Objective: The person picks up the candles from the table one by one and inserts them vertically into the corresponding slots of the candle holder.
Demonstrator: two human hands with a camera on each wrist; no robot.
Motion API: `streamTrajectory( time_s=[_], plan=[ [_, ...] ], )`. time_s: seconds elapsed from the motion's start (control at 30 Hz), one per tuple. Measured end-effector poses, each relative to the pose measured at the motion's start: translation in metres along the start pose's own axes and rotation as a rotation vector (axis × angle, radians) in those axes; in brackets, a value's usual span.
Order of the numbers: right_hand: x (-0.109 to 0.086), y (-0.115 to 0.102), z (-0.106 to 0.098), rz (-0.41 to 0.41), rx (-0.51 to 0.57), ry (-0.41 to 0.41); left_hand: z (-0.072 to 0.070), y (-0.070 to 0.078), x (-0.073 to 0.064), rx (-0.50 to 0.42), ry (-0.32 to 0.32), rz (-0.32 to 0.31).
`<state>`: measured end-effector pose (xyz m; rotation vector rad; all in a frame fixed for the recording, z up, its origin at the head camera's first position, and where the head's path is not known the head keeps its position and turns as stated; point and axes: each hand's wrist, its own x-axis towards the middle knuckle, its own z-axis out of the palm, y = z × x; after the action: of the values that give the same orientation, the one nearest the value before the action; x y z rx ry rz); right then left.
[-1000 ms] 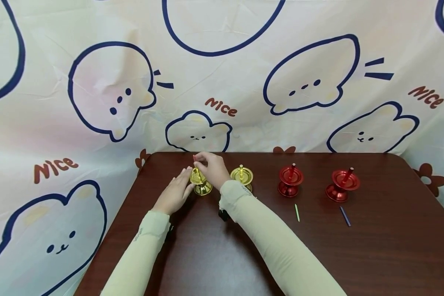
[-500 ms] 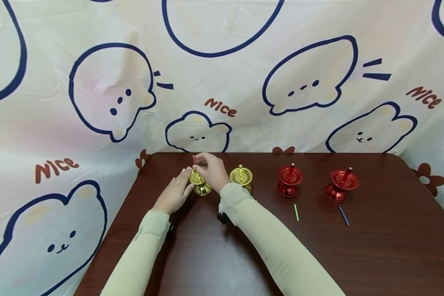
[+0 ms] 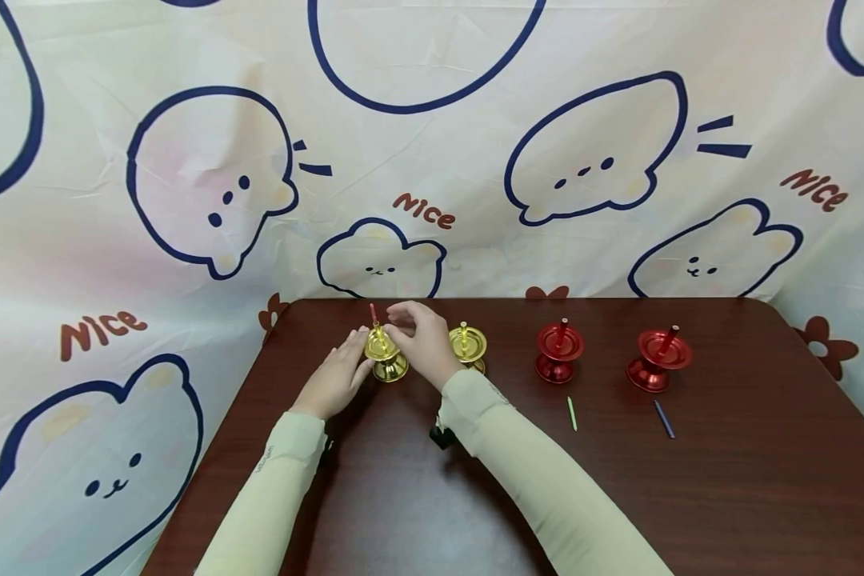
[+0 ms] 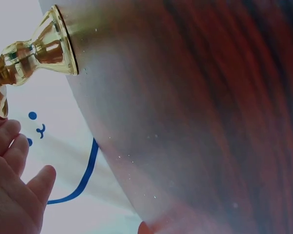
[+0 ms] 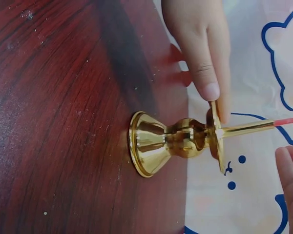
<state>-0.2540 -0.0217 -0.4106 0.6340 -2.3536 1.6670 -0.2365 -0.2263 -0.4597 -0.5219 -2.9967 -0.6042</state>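
A thin red candle stands in the tube of the leftmost gold candle holder. In the right wrist view the candle rises straight out of that tube. My left hand is at the holder's left, its straight fingers touching the dish rim; the left wrist view shows the thumb held away from the rim. Just right of the candle is my right hand, fingers loosely bent and apart from it. Its fingers hold nothing in the right wrist view.
A second gold candle holder stands partly behind my right hand. Farther right are two red candle holders. A green candle and a blue candle lie before them on the brown table. A printed cloth hangs behind.
My right hand has let go of the red candle and moved slightly right and down. The left hand keeps its place at the rim. The whole head view has shifted a little.
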Motion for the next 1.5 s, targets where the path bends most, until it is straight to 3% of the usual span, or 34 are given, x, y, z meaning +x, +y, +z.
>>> streamTrajectory(
  time_s=[0.27, 0.5, 0.87, 1.17, 1.5],
  plan=[
    [-0.016, -0.004, -0.015, -0.020, -0.014, 0.038, 0.000, -0.001, 0.000, 0.015, -0.011, 0.001],
    [-0.038, -0.004, -0.032, -0.120, -0.139, 0.046, 0.001, -0.001, 0.000, 0.014, -0.004, 0.003],
    [-0.063, -0.002, -0.057, -0.153, -0.078, 0.104, 0.001, 0.003, -0.001, 0.011, 0.013, -0.002],
    [-0.082, 0.007, -0.074, -0.110, -0.091, 0.167, -0.005, 0.013, -0.007, 0.006, 0.082, 0.015],
    [-0.102, 0.016, -0.078, 0.012, -0.076, 0.190, -0.004, 0.022, -0.020, 0.027, 0.157, 0.053]
  ],
)
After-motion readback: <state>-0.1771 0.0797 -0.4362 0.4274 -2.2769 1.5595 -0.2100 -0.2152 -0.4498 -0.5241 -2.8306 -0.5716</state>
